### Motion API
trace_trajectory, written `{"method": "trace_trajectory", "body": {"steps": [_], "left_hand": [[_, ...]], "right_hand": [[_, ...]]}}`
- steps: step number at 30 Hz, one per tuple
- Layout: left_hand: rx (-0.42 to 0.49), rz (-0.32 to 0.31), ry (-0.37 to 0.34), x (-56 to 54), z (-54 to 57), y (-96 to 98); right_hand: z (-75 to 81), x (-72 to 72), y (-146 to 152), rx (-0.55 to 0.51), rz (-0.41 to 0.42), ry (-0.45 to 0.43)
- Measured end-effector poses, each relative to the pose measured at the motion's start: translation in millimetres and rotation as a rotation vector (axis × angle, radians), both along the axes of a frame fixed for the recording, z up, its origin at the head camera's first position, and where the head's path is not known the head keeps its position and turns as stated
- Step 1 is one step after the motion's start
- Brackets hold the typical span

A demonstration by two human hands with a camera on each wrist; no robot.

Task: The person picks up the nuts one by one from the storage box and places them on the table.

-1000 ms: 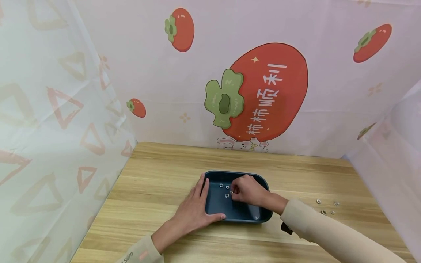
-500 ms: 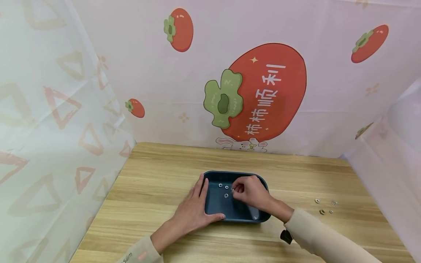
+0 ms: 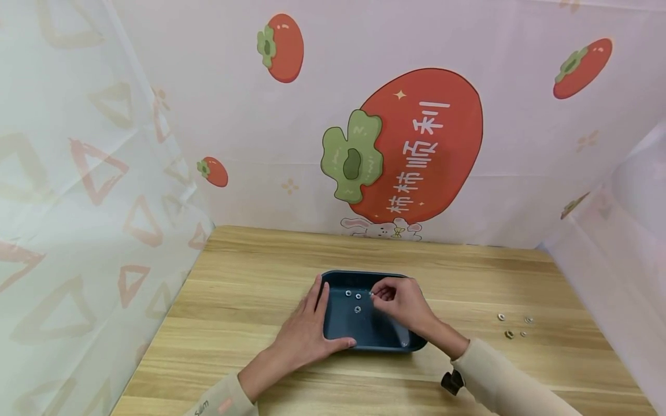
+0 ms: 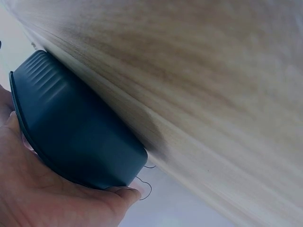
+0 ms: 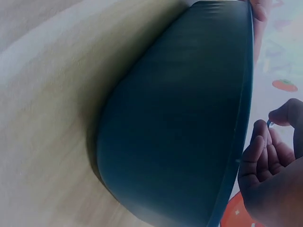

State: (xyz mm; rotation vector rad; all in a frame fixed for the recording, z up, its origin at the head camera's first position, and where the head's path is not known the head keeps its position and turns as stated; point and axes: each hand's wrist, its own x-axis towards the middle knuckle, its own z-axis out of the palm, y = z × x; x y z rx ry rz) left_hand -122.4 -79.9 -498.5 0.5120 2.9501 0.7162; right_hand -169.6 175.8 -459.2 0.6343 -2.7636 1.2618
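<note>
A dark blue rectangular tray (image 3: 340, 332) stands on the wooden table, with three small metal nuts (image 3: 357, 309) lying on its bottom. My left hand (image 3: 306, 329) is spread around the tray's left end, its thumb on the near rim and straight fingers along the left side. In the left wrist view, that hand presses against the tray's outer wall (image 4: 80, 127). My right hand (image 3: 403, 303) is over the tray's right half. Between thumb and forefinger it pinches a small shiny nut (image 5: 270, 124), seen in the right wrist view above the rim.
To the right of the tray, several loose nuts (image 3: 509, 334) lie on the wooden table (image 3: 250, 277). A dark wrist device (image 3: 452, 381) hangs under the right sleeve. Behind the table rises a pale cloth backdrop (image 3: 250, 115) printed with persimmons.
My right hand has lifted a nut off the tray bottom and moved slightly right and up with it. The left hand has stayed on the tray.
</note>
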Motion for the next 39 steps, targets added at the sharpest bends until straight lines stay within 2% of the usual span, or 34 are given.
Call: {"method": "trace_trajectory", "body": {"steps": [9,15,30,39], "left_hand": [[0.008,0.0,-0.001,0.8,-0.4,0.3],[0.002,0.005,-0.014,1.3,-0.7,0.4],[-0.019,0.008,0.006,1.3,-0.8,0.2],[0.004,0.004,0.009,1.3,-0.9,0.4]], "right_hand": [[-4.0,1.8,4,-0.168,-0.079,-0.064],[-3.1,4.5,7,-0.178,-0.11,-0.107],[-1.1,7.4,32,-0.248,-0.174,-0.059],[4.3,9.6,55,-0.308,-0.214,-0.084]]}}
